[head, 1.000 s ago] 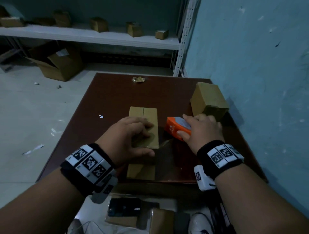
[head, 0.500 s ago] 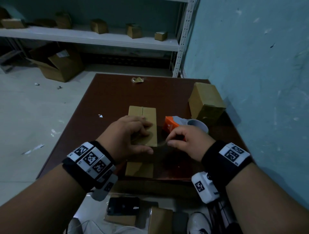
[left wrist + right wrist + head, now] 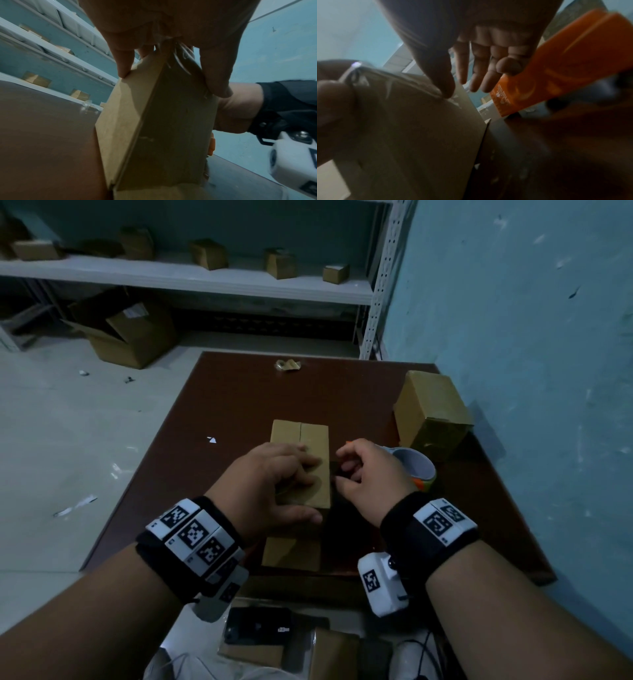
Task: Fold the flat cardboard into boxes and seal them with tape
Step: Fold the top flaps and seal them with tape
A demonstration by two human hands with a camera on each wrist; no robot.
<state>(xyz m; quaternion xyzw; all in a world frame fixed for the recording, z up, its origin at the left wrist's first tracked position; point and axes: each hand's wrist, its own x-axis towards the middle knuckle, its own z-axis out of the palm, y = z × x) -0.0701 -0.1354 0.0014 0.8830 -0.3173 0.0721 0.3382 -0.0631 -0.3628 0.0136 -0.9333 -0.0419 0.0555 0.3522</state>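
A small cardboard box point(image 3: 310, 445) stands in the middle of the brown table point(image 3: 233, 405), with a flap point(image 3: 291, 554) lying flat toward me. My left hand point(image 3: 305, 491) grips the box, fingers over its top and thumb on the near side; the left wrist view shows the same box point(image 3: 154, 121). My right hand point(image 3: 342, 469) is at the box's right side. Its thumb presses wrinkled clear tape onto the box point(image 3: 419, 128) while the fingers stay loose. The orange tape dispenser point(image 3: 416, 465) lies on the table just behind that hand, and fills the upper right as the dispenser point(image 3: 556, 60).
A taped box point(image 3: 433, 412) stands at the table's right, near the blue wall point(image 3: 531, 371). A crumpled tape scrap point(image 3: 287, 365) lies at the far edge. Behind are a shelf point(image 3: 191, 280) with small boxes and an open carton point(image 3: 130, 337) on the floor.
My right hand let go of the tape dispenser, pinched the tape end, then moved left against the box's side. The dispenser stays on the table. The left hand has kept its hold.
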